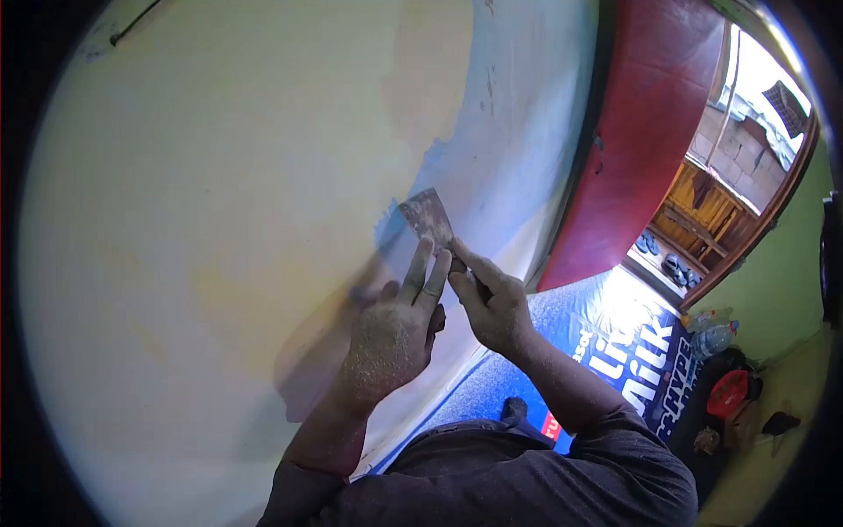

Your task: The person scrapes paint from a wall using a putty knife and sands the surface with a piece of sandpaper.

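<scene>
My right hand [496, 303] is closed round the handle of a scraper [427, 215] with a flat, stained metal blade. The blade lies at the wall [263, 176], by the ragged border between cream and pale blue paint. My left hand [391, 342] has two fingers stretched out to the base of the blade, apparently pressing on it. Its other fingers are bent and partly hidden. Pale dust covers both hands, most thickly the back of the left one. Whether the blade's edge touches the wall cannot be made out.
A red door [645, 132] stands open to the right, beside a doorway with shoes [676, 268] at its threshold. Dusty blue printed sheeting [562, 329] covers the floor. A plastic bottle [716, 338] and a red object [728, 393] lie by the green wall [795, 255].
</scene>
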`<action>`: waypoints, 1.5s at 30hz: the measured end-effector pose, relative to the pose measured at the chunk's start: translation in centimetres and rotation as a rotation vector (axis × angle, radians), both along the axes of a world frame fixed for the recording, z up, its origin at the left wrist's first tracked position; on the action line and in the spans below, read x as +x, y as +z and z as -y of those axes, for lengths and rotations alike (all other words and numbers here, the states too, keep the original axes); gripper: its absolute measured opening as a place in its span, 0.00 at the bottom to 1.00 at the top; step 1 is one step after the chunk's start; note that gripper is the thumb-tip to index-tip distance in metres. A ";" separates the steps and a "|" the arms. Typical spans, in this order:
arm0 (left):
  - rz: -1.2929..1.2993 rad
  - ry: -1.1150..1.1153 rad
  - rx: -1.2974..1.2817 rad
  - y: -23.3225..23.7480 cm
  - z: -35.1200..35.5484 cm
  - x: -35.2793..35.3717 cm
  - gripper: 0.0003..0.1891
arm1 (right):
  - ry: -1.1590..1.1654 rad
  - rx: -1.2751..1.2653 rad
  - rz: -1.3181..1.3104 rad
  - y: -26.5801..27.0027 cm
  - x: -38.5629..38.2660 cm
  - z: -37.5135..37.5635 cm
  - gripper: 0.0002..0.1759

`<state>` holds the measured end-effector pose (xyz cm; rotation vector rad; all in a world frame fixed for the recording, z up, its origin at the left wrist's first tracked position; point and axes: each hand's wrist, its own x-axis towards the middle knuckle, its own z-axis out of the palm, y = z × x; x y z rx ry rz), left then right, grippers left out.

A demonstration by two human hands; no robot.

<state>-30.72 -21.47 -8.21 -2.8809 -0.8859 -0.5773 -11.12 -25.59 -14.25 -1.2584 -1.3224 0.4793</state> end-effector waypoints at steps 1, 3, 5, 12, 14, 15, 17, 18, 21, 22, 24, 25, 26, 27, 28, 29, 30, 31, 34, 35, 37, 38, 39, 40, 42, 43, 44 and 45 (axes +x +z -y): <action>0.020 -0.004 -0.010 -0.2 0.1 0.1 0.48 | 0.000 0.020 0.006 0.1 0.0 0.1 0.29; 0.061 -0.013 -0.027 -0.5 0.1 0.3 0.48 | -0.001 0.063 0.021 0.3 -0.1 0.2 0.29; 0.010 -0.014 -0.086 -1.1 0.2 0.0 0.48 | 0.007 0.096 0.007 -1.2 -0.2 0.2 0.29; 0.085 0.007 -0.042 0.6 0.0 0.7 0.49 | -0.024 0.062 0.041 1.8 -0.2 -0.4 0.29; 0.064 -0.003 -0.086 0.7 0.0 0.6 0.50 | -0.020 0.099 0.055 1.4 -0.2 -0.5 0.29; 0.014 -0.004 -0.120 0.4 0.5 0.3 0.50 | -0.016 0.121 0.067 0.0 -0.1 0.0 0.29; -0.031 -0.002 -0.117 0.2 0.3 0.0 0.49 | -0.016 0.144 0.096 -0.3 0.2 -0.2 0.29; -0.029 0.001 -0.089 -0.1 0.0 0.0 0.49 | -0.021 0.136 0.111 0.1 0.2 -0.1 0.29; 0.036 0.014 -0.055 0.9 -0.2 0.6 0.47 | -0.036 0.108 0.107 1.9 0.4 -0.3 0.28; 0.054 0.011 -0.051 1.1 -0.3 0.8 0.47 | -0.039 0.108 0.109 2.1 0.4 -0.5 0.28; 0.051 0.002 -0.043 1.0 -0.4 0.8 0.46 | -0.046 0.136 0.135 1.8 0.4 -0.5 0.29; 0.018 0.003 -0.068 0.7 -0.3 0.7 0.47 | -0.053 0.167 0.159 1.2 0.5 -0.1 0.29; -0.015 0.002 -0.091 0.6 -0.4 0.6 0.47 | -0.063 0.200 0.183 1.1 0.7 -0.4 0.29; -0.047 0.004 -0.113 0.4 -0.5 0.4 0.47 | -0.058 0.183 0.172 1.4 0.7 -0.6 0.29; -0.026 -0.009 -0.112 0.4 -0.5 0.4 0.47 | -0.050 0.165 0.163 1.8 0.7 -0.6 0.29; -0.007 0.009 -0.079 0.8 -0.5 0.5 0.46 | -0.041 0.140 0.154 2.0 0.6 -0.2 0.29; 0.011 0.026 -0.053 1.5 -0.4 0.7 0.46 | -0.049 0.152 0.147 2.5 0.3 -0.1 0.29; 0.027 0.044 -0.029 2.0 -0.2 0.8 0.46 | -0.058 0.163 0.138 3.3 0.1 -0.4 0.29; 0.077 0.026 -0.035 1.8 0.0 0.7 0.46 | -0.061 0.189 0.182 3.3 0.1 -0.4 0.29; 0.092 0.005 -0.039 1.7 -0.2 0.6 0.46 | -0.061 0.197 0.208 3.0 0.3 -0.4 0.29; -0.002 -0.006 -0.091 0.7 -0.8 0.3 0.46 | -0.052 0.156 0.187 0.9 0.5 -0.6 0.29; -0.047 -0.006 -0.121 0.5 -1.0 0.2 0.46 | -0.043 0.132 0.178 0.3 0.6 -0.8 0.29; -0.020 -0.006 -0.091 0.8 -1.0 0.2 0.46 | -0.044 0.148 0.180 1.0 0.7 -0.8 0.29; 0.003 -0.009 -0.065 1.8 -1.3 0.5 0.46 | -0.048 0.158 0.179 2.5 0.9 -1.0 0.29; 0.048 -0.011 -0.038 2.2 -0.8 0.7 0.46 | -0.053 0.153 0.177 3.5 0.7 -0.6 0.29; 0.071 -0.010 -0.029 2.3 -0.7 0.8 0.46 | -0.055 0.145 0.177 3.7 0.6 -0.6 0.29; 0.094 -0.010 -0.015 2.5 -0.8 0.9 0.47 | -0.059 0.141 0.177 3.9 0.6 -0.8 0.29; 0.056 -0.012 -0.064 2.4 -0.8 0.8 0.48 | -0.064 0.156 0.200 3.6 0.7 -0.7 0.29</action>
